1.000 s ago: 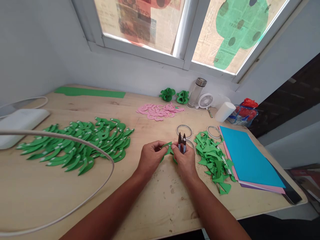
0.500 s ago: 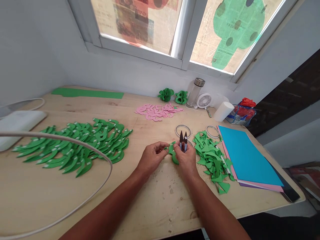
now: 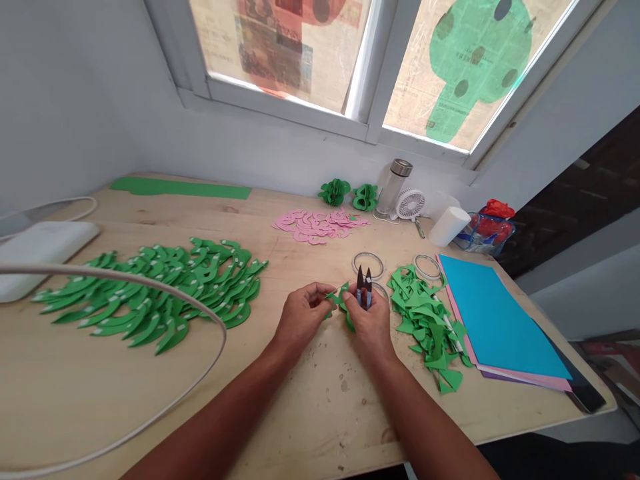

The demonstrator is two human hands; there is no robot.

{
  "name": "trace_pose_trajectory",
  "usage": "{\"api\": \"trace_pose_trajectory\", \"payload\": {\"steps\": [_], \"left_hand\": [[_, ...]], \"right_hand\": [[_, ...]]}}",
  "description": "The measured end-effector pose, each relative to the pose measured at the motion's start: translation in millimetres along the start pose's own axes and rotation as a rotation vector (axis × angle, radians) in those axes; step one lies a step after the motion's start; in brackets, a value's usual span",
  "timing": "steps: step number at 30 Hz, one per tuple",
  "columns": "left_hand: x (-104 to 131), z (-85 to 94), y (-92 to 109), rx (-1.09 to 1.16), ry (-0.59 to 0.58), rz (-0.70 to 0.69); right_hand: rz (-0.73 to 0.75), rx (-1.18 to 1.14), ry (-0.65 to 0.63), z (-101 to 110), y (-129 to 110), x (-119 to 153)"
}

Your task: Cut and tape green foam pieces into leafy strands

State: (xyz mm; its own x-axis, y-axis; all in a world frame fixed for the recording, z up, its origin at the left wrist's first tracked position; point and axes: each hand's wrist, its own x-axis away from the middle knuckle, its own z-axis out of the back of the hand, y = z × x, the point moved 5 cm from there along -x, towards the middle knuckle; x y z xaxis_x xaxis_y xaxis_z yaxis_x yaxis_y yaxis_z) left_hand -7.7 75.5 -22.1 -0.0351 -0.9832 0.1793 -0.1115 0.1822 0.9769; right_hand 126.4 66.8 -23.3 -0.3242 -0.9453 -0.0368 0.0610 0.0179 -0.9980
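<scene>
My left hand (image 3: pixel 304 312) is closed in a pinch on one end of a curved green paper cutout (image 3: pixel 344 295). With thumb and finger my right hand (image 3: pixel 369 327) grips the other end. Tucked in that same hand is a pair of thread snips (image 3: pixel 365 288), dark blades pointing up and apart. Left of my hands lies a wide pile of green paper cutouts (image 3: pixel 165 287) bearing small white tape pieces. A heap of green paper scraps (image 3: pixel 425 320) lies to the right. Two tape rolls (image 3: pixel 369 265) lie just beyond my right hand, one partly hidden.
Pink paper cutouts (image 3: pixel 320 225) and two green paper balls (image 3: pixel 335 191) sit toward the wall, near a glass bottle (image 3: pixel 393 187) and a small fan (image 3: pixel 410 203). Coloured sheets (image 3: pixel 505 320) are stacked at right. A white cable (image 3: pixel 220 340) loops across the left foreground.
My hands have drawn slightly apart, and the left end of the green cutout shows more between them. The view has shifted a little. The snips stay in my right hand.
</scene>
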Motion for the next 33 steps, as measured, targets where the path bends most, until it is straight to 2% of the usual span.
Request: {"api": "trace_pose_trajectory", "payload": {"steps": [5,13,16,23,28,33], "left_hand": [[4.2,-6.2,-1.6,0.122,-0.076,0.096],[2.8,-6.3,-1.7,0.068,-0.172,0.16],[2.2,-3.9,0.3,0.052,-0.172,0.161],[3.6,-3.5,6.1,-0.046,-0.148,0.048],[5.0,-7.8,4.0,0.016,-0.199,0.085],[2.2,-4.8,1.5,0.002,-0.152,0.093]], "right_hand": [[0.001,-0.009,0.025,3.6,0.2,-2.1],[-0.037,-0.008,0.02,6.5,2.7,-3.5],[-0.022,0.01,0.015,6.3,-0.7,-2.4],[-0.02,0.004,0.018,6.0,-7.2,-0.4],[0.004,-0.018,0.001,5.4,-6.2,-1.7],[0.008,-0.018,0.01,6.5,-2.2,-3.1]]}}
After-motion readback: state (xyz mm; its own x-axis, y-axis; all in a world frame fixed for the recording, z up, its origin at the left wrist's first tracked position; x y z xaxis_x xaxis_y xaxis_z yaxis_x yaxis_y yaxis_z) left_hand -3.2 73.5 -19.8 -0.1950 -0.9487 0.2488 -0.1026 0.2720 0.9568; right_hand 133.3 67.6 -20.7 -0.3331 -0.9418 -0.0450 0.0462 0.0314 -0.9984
